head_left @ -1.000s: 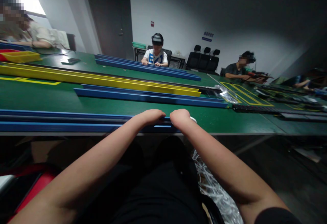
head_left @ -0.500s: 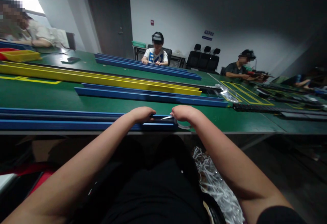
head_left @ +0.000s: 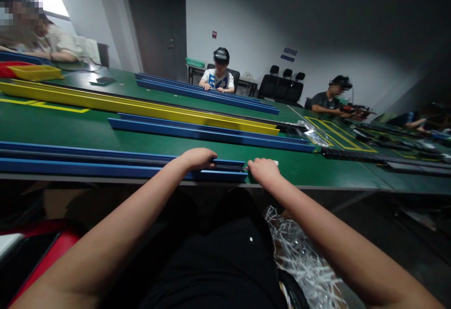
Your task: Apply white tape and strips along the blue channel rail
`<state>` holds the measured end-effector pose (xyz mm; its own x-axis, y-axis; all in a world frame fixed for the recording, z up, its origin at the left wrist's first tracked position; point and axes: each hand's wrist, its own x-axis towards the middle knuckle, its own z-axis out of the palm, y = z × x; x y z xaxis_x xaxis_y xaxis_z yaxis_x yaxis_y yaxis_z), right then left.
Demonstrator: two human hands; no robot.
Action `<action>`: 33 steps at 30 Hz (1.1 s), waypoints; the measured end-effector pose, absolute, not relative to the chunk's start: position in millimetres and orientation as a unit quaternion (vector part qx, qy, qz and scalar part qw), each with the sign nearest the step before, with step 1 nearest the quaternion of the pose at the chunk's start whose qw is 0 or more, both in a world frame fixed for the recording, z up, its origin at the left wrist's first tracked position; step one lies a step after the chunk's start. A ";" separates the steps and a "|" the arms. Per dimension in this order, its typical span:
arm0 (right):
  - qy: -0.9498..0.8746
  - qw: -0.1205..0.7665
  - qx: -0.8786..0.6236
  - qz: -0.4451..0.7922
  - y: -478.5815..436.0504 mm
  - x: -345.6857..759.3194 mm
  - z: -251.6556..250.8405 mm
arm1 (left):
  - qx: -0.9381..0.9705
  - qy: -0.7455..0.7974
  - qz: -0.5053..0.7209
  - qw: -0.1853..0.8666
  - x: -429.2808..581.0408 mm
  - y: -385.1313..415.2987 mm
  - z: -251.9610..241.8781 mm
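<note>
A long blue channel (head_left: 105, 166) lies along the table's near edge, with a dark strip (head_left: 116, 157) running inside it. Over the channel, near its right end, my left hand (head_left: 198, 158) curls its fingers down; what they grip is hidden. Just beyond that end, my right hand (head_left: 264, 171) is closed with its fingertips by the channel's tip. A small bit of white strip (head_left: 276, 162) shows past its knuckles; the rest is hidden by the hand.
Another blue channel (head_left: 211, 135) and a yellow channel (head_left: 158, 114) lie farther back. Clear plastic wrap (head_left: 313, 135) and dark parts (head_left: 373, 156) are to the right. White shredded strips (head_left: 306, 262) fill a spot below the table edge. Several people sit around the table.
My right hand has moved slightly right and down, off the channel's end. The white strip that stretched left from it and looped below is now mostly out of sight. My left hand stays nearly in place.
</note>
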<state>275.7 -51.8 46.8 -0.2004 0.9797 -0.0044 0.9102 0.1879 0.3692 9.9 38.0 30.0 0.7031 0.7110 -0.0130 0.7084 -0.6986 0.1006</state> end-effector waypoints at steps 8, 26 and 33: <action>0.801 0.024 0.587 0.116 -49.8 305.1 14.1 | 0.921 0.388 0.011 0.045 9.3 39.2 28.9; 0.780 -0.031 0.624 0.015 -32.8 305.2 14.3 | 0.922 0.386 0.012 0.033 7.7 41.2 25.5; 0.782 -0.033 0.620 -0.042 -21.2 303.8 23.4 | 0.921 0.387 0.015 0.032 7.6 40.4 26.1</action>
<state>303.8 -21.2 23.4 -0.2281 0.9736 -0.0013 0.9681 0.2266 -0.1065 7.6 40.4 26.1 0.7002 0.7140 0.0026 0.7121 -0.6986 0.0698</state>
